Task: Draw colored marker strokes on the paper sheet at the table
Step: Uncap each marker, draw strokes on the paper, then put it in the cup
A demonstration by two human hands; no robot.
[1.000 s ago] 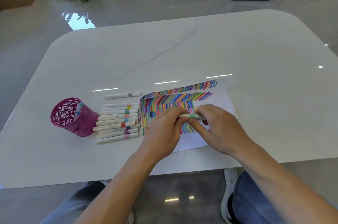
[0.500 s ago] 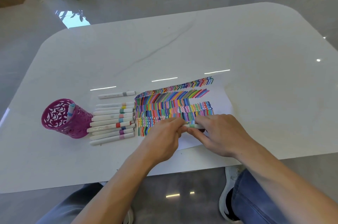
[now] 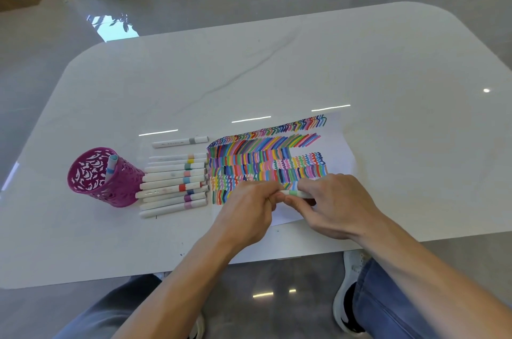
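Green-banded marker [image 3: 295,193] pinched between my left grip [image 3: 249,211] and right grip [image 3: 336,204], both clenched on it, paper sheet [image 3: 337,148] right underneath them.

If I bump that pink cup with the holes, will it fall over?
Probably easily. The pink cup is full of cut-out holes, so it is likely light, and only one marker leans inside, adding little weight. It would likely slide on the glossy table before tipping, then might roll, being round.
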